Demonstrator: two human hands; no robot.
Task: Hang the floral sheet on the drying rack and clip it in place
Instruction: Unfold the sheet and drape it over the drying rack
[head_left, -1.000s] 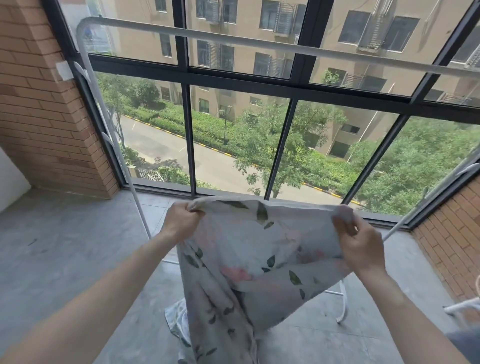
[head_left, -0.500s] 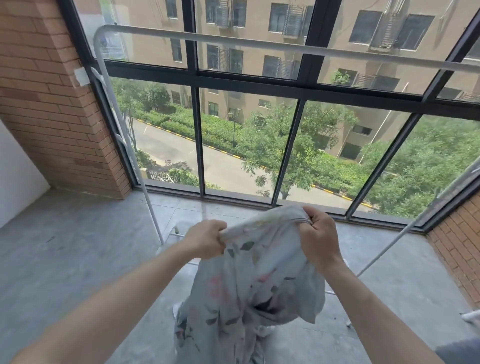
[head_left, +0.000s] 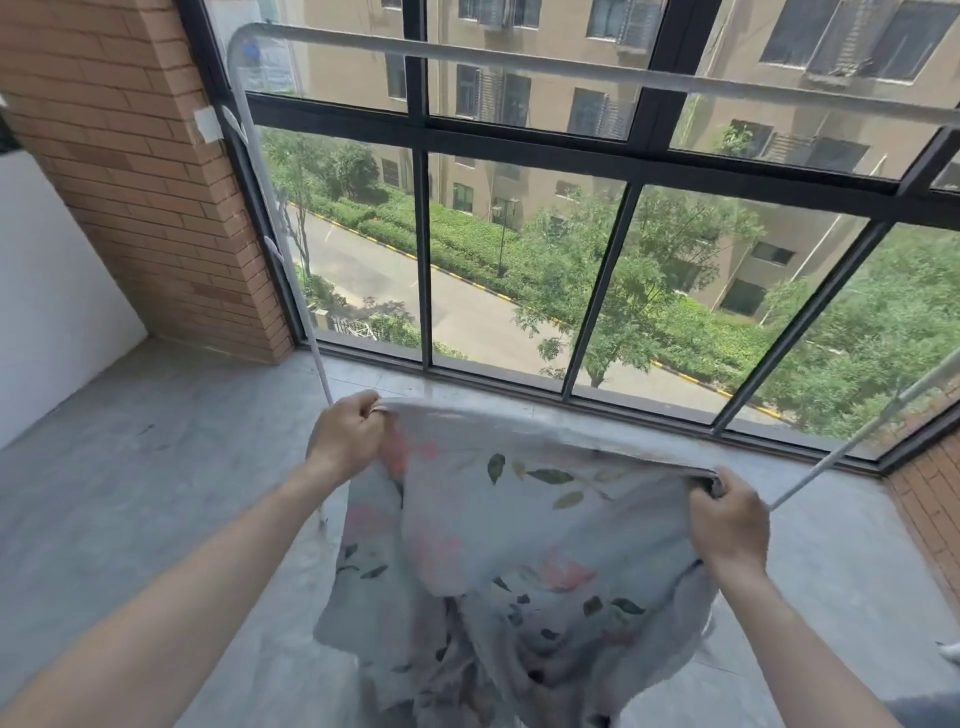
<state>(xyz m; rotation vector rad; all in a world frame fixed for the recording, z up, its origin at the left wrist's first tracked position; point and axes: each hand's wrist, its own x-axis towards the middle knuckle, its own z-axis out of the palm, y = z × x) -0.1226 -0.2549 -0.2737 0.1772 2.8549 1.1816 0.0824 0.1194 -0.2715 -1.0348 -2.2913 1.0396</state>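
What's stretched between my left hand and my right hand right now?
In the head view, the top edge of the floral sheet runs between your left hand and right hand, each gripping an end; nothing else lies there.

enclosed apartment balcony: drying rack (head_left: 519, 65), windows (head_left: 519, 270)

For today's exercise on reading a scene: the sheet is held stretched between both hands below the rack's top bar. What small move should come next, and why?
Probably lift the floral sheet up over the top bar. The left hand and right hand grip its upper edge spread wide, and the bar is bare, well above that edge.
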